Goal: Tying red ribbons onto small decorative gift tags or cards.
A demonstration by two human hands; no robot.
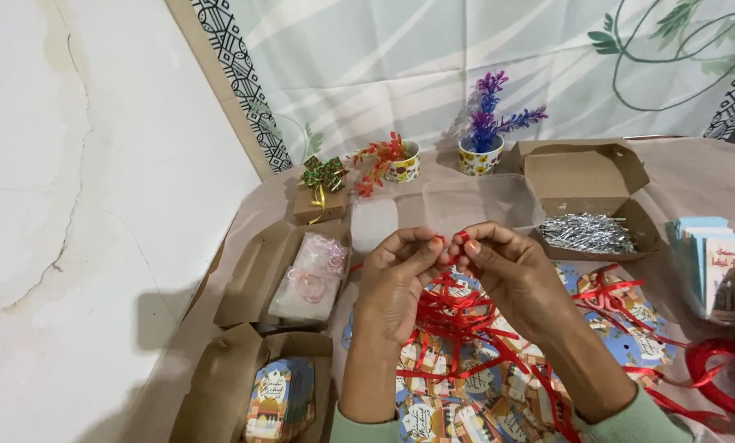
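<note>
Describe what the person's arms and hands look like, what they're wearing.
Both hands are bare: the left hand and right hand show no gloves, and no rings or watch can be seen. The forearms are uncovered, with light green sleeves pushed back towards the elbows, showing only at the picture's bottom edge.

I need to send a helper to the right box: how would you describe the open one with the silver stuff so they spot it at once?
Start at the white cup with the purple plant standing against the patterned cloth at the back. Just right of it sits an open brown cardboard box, its lid flapped back. It alone holds a pile of shiny silver strips; the open boxes on the left hold pink-patterned clear packets and printed tags.
</note>
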